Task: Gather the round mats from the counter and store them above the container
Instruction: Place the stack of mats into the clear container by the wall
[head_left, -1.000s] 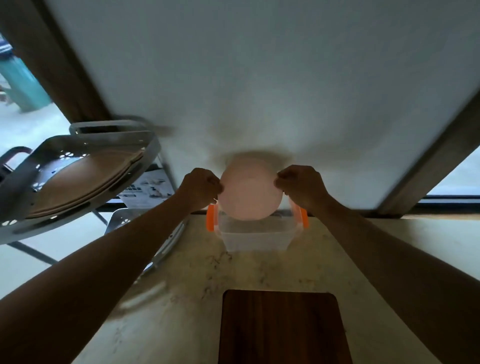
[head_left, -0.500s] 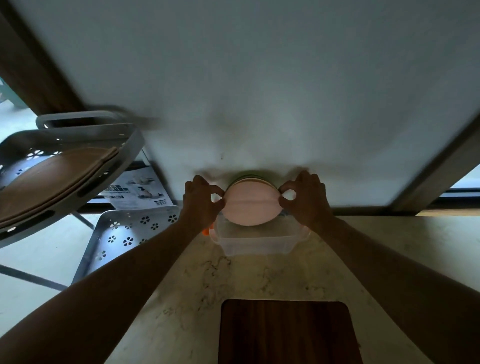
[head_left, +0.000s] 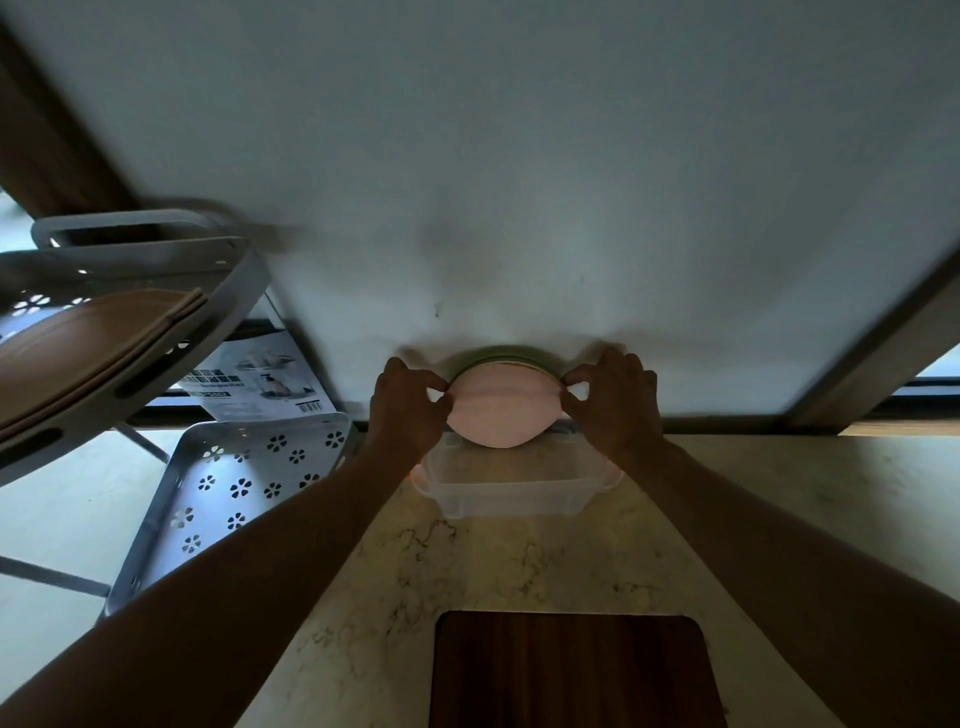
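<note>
— Left hand (head_left: 408, 410)?
— Pinching the left edge of the round mats (head_left: 503, 410) between thumb and fingertips, other fingers curled in.
— Right hand (head_left: 613, 402)?
— Same on the right edge: thumb and forefinger closed on the rim, remaining fingers half bent above.
— And the mats themselves?
— Held as a stack between both hands, pink one facing the camera with a crease across its middle, a green rim showing behind its far edge. Hovering just over the far part of the container (head_left: 506, 486), lower edge overlapping its rim in view; touching or not, cannot tell.
— Container?
— Clear plastic, rectangular, a sliver of orange at its left end beside the left wrist. Sitting on the marbled counter (head_left: 519, 566) close to the far wall (head_left: 493, 156).
— Nearer in?
— Dark wooden board (head_left: 571, 670) lying on the counter at the near edge, well apart from the container.
— Off to the left?
— Grey rack (head_left: 228, 488) with flower-shaped cutouts beside the counter; upper tray holding flat brown pieces (head_left: 88, 343). Printed box (head_left: 260, 384) standing behind the lower tray, against the wall.
</note>
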